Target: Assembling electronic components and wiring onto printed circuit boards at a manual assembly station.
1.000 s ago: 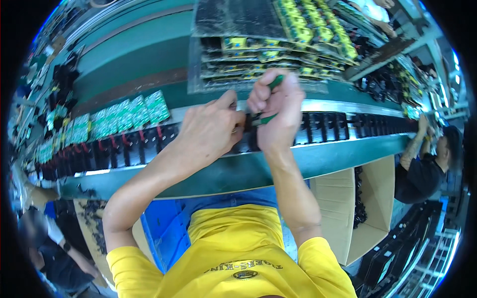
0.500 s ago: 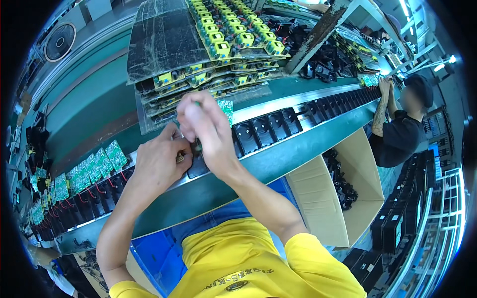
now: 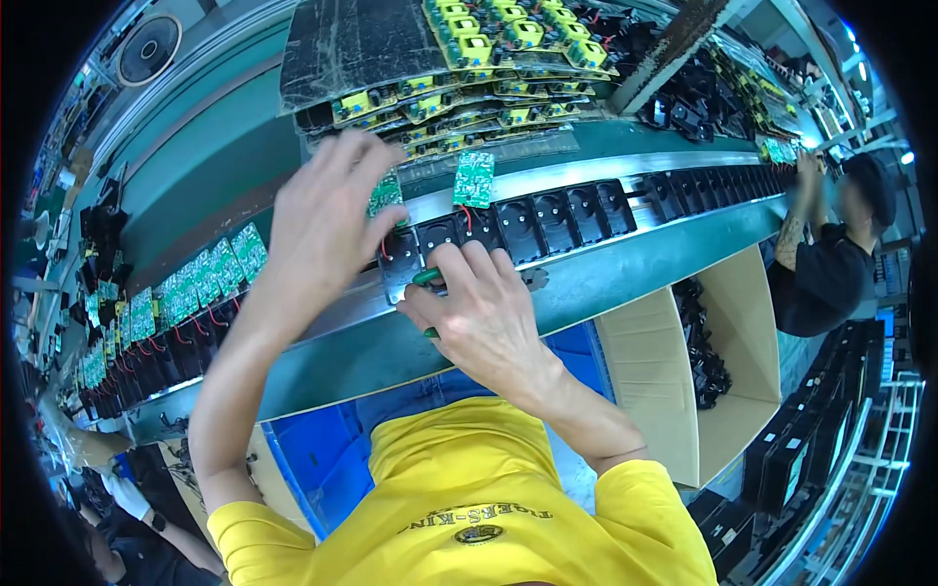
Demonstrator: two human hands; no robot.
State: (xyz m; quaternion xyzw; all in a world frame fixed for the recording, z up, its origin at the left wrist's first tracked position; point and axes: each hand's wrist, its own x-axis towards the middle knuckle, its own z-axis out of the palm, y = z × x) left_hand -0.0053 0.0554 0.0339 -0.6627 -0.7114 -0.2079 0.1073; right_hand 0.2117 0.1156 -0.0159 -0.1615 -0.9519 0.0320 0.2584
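Note:
My left hand point(image 3: 327, 215) is blurred, its fingers and thumb apart around a green circuit board point(image 3: 387, 191); I see no firm grip. A red wire runs from this board down to a black plastic case point(image 3: 401, 256). My right hand point(image 3: 484, 317) is closed around a green-handled hand tool point(image 3: 427, 277) just right of that case; its working end is hidden. Beyond the right hand, another green circuit board point(image 3: 474, 180) leans up behind the row of black cases point(image 3: 567, 217), with a red wire hanging to its case.
Stacked sheets bear yellow-and-black components point(image 3: 475, 49) at the back. Left along the line stand several boards in cases point(image 3: 200, 283). A cardboard box point(image 3: 645, 381) with black parts sits below the bench edge at right. A person point(image 3: 831, 254) works farther right; a rusty post point(image 3: 674, 54) rises behind.
My hands have moved apart: the left lifted toward the upright board, the right came down right of the case. The green tool handles now show in the right hand. The view has shifted.

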